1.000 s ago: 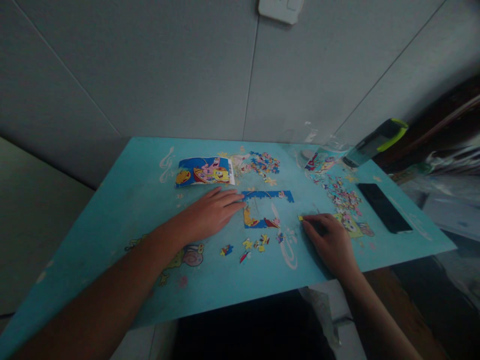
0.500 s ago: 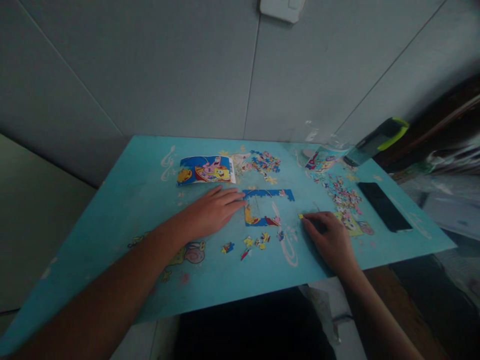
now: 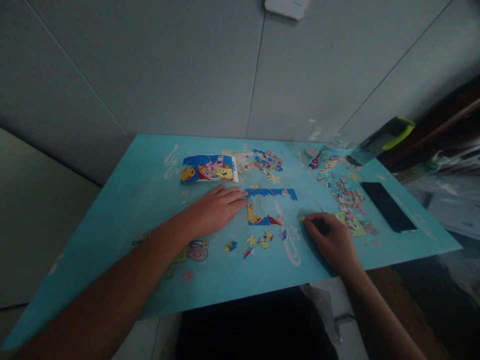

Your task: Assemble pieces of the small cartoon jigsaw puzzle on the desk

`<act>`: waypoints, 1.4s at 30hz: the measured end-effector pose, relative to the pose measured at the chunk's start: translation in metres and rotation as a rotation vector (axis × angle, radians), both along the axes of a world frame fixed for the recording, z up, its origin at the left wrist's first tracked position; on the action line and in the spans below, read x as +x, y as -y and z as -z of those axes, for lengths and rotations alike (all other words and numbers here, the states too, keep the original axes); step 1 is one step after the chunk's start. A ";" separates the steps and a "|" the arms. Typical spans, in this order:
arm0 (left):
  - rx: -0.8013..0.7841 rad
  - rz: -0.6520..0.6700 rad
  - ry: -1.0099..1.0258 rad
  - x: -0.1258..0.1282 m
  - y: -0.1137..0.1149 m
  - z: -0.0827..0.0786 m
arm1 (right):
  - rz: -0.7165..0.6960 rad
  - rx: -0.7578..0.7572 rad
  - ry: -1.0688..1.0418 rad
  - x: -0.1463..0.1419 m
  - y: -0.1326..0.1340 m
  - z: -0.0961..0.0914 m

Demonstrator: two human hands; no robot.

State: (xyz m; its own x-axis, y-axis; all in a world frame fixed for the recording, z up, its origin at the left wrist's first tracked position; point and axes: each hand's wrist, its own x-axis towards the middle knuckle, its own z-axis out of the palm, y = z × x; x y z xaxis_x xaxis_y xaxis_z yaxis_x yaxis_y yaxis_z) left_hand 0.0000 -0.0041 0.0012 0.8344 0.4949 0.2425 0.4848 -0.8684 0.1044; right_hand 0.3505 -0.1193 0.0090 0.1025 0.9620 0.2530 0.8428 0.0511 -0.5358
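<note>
Left hand (image 3: 213, 212) open and flat, palm down on the light blue cartoon-printed table (image 3: 131, 200), fingers stretched out together, tips touching the left edge of the partly assembled rectangular puzzle frame (image 3: 272, 192). Nothing grasped there. Right hand (image 3: 332, 237) palm down with fingers curled in, forefinger tip against a small yellow puzzle piece (image 3: 301, 218) lying on the table; pinched or merely touched, cannot tell in the dim light.

Frame lying between the two hands, blue along its top, yellow and red along its bottom, hollow in the middle. Yellow piece well to the right of the frame's lower corner, apart from it. Just below the frame, nearer the body, a scatter of small loose puzzle pieces (image 3: 258, 241), mostly yellow, blue and red.

Beyond the left hand, a rectangular blue cartoon picture card (image 3: 209, 168) flat on the table, and just right of it a heap of mixed loose pieces (image 3: 266, 161). Beyond the right hand, a second spread of pinkish pieces (image 3: 347, 195) and a small joined yellow patch of puzzle (image 3: 354, 225) just beside the knuckles. Farther right, a black phone (image 3: 388, 206) lying face up, and at the far corner a grey bottle with a lime-green cap (image 3: 382, 140).
</note>
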 end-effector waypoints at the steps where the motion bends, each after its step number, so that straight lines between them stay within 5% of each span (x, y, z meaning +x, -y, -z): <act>1: 0.000 -0.001 0.002 0.000 0.000 0.000 | 0.005 -0.005 -0.009 0.000 0.001 0.000; 42: 0.015 0.019 0.040 -0.002 -0.003 0.003 | -0.040 0.011 -0.051 -0.005 0.002 -0.003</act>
State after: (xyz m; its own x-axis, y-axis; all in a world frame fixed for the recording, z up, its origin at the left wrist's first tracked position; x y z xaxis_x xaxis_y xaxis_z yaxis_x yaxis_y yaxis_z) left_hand -0.0016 -0.0012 -0.0023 0.8332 0.4749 0.2832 0.4634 -0.8792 0.1108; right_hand 0.3454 -0.1211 0.0118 0.0766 0.9629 0.2587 0.8116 0.0905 -0.5772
